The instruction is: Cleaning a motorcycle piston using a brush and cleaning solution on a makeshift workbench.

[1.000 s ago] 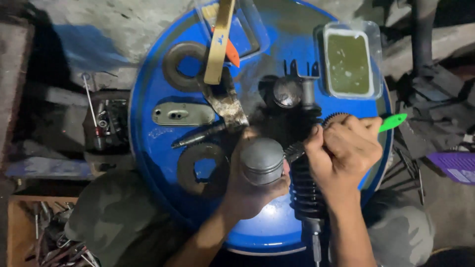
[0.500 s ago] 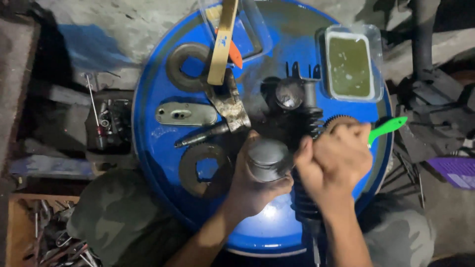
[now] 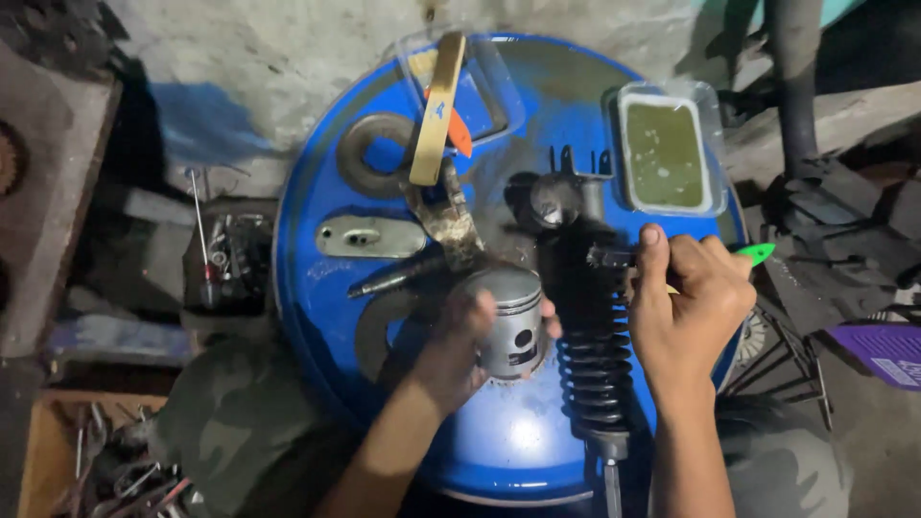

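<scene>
Blue steel drum (image 3: 326, 288) stands on end and serves as the counter, so its flat lid carries all the parts within arm's reach. Black shock absorber (image 3: 590, 336) lies across the lid with its coil toward the person and its top mount by a small round gauge-like part (image 3: 554, 201); lying flat keeps it from rolling.

Clear tray of murky green liquid (image 3: 664, 153) sits at the far right rim, well apart from the hands, likely a wash bath, though I can't confirm from this view. Yellow-handled tool (image 3: 436, 110) lies on the far side with its rusty head pointing inward. A flat metal plate (image 3: 369, 237) and two dark rings (image 3: 369, 153) lie on the left of the lid.

Left hand (image 3: 460, 345): grip closed around a grey piston (image 3: 510, 321), crown tilted up and away, pin hole facing the camera. Piston sits in the fingers, thumb over the upper edge, just left of the shock coil, lifted off the lid.

Right hand (image 3: 686, 307): grip closed on a green-handled tool (image 3: 756, 253); only the handle tip shows past the knuckles, working end hidden near the shock's upper body.
</scene>
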